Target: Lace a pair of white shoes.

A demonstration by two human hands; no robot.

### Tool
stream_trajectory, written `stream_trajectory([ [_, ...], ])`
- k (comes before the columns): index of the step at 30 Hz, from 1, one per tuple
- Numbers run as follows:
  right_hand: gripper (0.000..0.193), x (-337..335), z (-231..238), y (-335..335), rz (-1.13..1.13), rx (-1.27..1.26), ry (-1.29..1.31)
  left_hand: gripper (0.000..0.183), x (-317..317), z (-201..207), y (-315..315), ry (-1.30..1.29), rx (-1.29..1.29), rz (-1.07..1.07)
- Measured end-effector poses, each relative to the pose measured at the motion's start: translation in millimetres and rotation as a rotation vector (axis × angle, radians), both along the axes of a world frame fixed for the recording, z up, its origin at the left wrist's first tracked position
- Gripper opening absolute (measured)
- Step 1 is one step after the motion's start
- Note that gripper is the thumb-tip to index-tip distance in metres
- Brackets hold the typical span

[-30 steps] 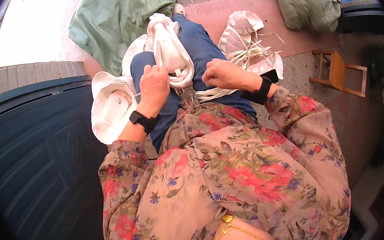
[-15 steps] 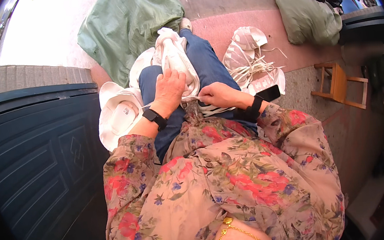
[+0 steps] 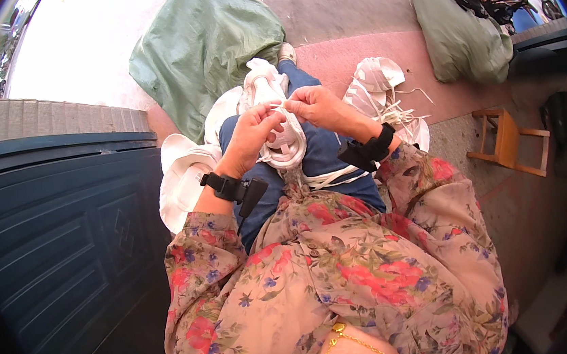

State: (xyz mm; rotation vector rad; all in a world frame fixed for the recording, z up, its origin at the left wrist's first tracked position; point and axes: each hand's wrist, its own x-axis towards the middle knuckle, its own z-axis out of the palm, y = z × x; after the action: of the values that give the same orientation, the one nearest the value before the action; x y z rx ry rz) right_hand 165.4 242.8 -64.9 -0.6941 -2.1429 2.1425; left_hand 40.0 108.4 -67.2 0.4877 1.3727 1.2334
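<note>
A white shoe upper [image 3: 286, 151] lies lengthwise on my lap, between my thighs. Above it my left hand [image 3: 252, 133] and my right hand [image 3: 323, 110] meet, fingertips nearly touching. Both pinch a thin white shoelace [image 3: 277, 105], of which only a short bit shows between the fingers. Across my right thigh run more loose white laces [image 3: 333, 178]. Against my left leg rest other white shoe uppers [image 3: 184, 176], stacked partly inside one another.
On the pink mat to the right is a pile of white uppers and laces [image 3: 376, 89]. A green cloth sack [image 3: 205, 41] bulges ahead, another green sack [image 3: 458, 37] stands far right. A small wooden stool [image 3: 502, 142] is right; a dark blue panelled door [image 3: 65, 246] is left.
My left hand has lifted off the upper, and my right hand has moved up and inward from its near end. The two have come together over the shoe, at the lace.
</note>
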Motion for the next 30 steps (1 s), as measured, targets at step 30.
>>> stream_trajectory([
  [30, 0.024, -43.7, -90.3, 8.2, -0.054, 0.550, -0.100, 0.034, -32.1, -63.9, 27.5, 1.161, -0.270, -0.021],
])
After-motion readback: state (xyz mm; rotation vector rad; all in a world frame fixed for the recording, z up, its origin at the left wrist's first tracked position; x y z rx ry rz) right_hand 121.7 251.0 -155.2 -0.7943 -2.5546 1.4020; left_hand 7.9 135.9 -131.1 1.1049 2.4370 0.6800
